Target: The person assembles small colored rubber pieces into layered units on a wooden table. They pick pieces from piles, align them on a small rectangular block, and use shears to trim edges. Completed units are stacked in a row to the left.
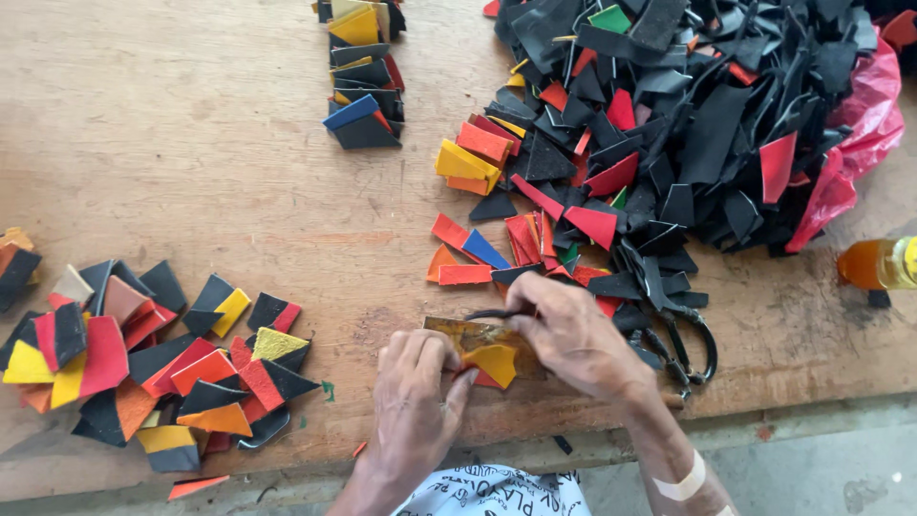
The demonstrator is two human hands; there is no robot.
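Observation:
My left hand (413, 397) presses down on an orange-yellow leather scrap (494, 362) that lies on a small glue-stained board (465, 333) at the table's front edge. A red scrap peeks out under the yellow one. My right hand (576, 334) pinches a thin dark brush-like tool (497, 313), its tip lying across the board just above the scrap. A white bandage wraps my right forearm.
A big heap of black, red and orange scraps (688, 105) fills the back right, on pink plastic (864, 124). Black scissors (683, 339) lie right of my hand. An orange bottle (879, 265) lies at far right. Glued two-colour pieces (153, 368) are spread at left, a stack (363, 86) at the back.

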